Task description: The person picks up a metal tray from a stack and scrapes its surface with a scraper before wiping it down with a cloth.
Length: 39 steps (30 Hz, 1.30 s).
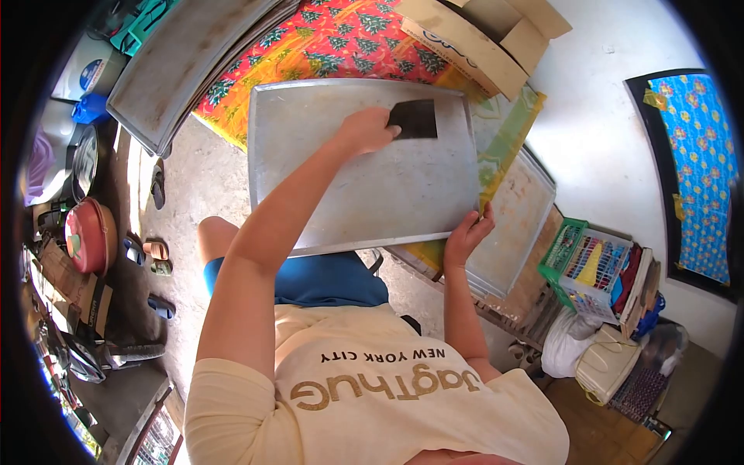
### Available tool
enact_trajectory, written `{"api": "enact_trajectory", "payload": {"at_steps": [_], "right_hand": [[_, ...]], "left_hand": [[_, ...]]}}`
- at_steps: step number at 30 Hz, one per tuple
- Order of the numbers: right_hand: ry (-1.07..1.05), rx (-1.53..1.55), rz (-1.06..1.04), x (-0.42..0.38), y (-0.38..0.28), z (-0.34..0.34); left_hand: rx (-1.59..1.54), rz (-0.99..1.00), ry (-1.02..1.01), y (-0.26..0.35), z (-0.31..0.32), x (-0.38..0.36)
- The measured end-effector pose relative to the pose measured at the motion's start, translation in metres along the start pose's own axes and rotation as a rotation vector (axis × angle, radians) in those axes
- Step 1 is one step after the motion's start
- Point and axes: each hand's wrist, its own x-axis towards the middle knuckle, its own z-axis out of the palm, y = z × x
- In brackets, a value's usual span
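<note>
A large grey metal baking tray (310, 194) with a raised rim lies tilted in front of me, its near edge over my lap. In my left hand (370, 130) is a thin, flat black rectangular piece (418, 118), pinched at its left edge and lying close over the tray's surface near the far right side. My right hand (469, 235) grips the tray's near right corner, fingers around the outside of the rim.
Red and yellow patterned cloth (341, 39) covers the table beyond. More metal trays (190, 62) are stacked at the far left, another tray (508, 225) lies at right. A cardboard box (480, 39) stands at the back; a plastic basket (593, 267) sits at right.
</note>
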Motion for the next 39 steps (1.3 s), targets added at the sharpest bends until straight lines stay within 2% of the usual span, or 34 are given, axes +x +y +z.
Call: {"api": "enact_trajectory", "payload": {"at_steps": [2,5,8,11,14,17,20,23,26,29,32,35,38,39], "right_hand": [[-0.004,0.003,0.007,0.0,-0.002,0.001],[-0.008,0.005,0.008,0.0,0.0,-0.001],[-0.012,0.014,0.01,0.0,-0.002,0.001],[-0.01,0.015,0.006,-0.001,-0.003,-0.001],[-0.01,0.016,0.009,0.0,-0.003,0.0],[-0.005,0.016,0.004,0.001,-0.005,0.0],[-0.011,0.015,0.003,0.0,-0.006,-0.001],[-0.008,0.004,-0.005,0.001,-0.005,0.001],[-0.008,-0.001,-0.012,0.0,-0.001,0.0],[-0.012,0.005,-0.002,0.001,-0.002,0.0],[-0.01,0.007,0.001,0.0,-0.002,-0.001],[-0.014,0.009,0.0,0.001,-0.007,0.0],[-0.013,0.007,-0.004,0.0,-0.003,-0.001],[-0.016,0.0,-0.001,0.0,-0.002,-0.002]], "left_hand": [[0.025,-0.026,0.035,0.0,-0.002,0.003],[0.019,0.041,0.008,-0.002,0.0,0.001],[-0.003,-0.061,0.144,0.004,0.003,0.008],[0.037,0.009,0.091,0.01,0.007,0.016],[0.022,0.0,0.042,0.021,0.011,0.018],[-0.023,-0.011,0.09,0.018,0.016,0.029],[0.052,0.044,0.027,0.026,0.012,0.029],[0.031,-0.036,0.027,0.032,0.005,0.027],[0.014,0.034,-0.006,0.031,0.016,0.03],[0.008,-0.05,0.06,0.034,0.017,0.034],[0.051,0.062,-0.013,0.035,0.022,0.035],[0.024,0.008,0.131,0.033,0.027,0.041],[0.052,0.017,-0.015,0.044,0.013,0.035],[0.043,0.006,0.009,0.043,0.016,0.036]]}}
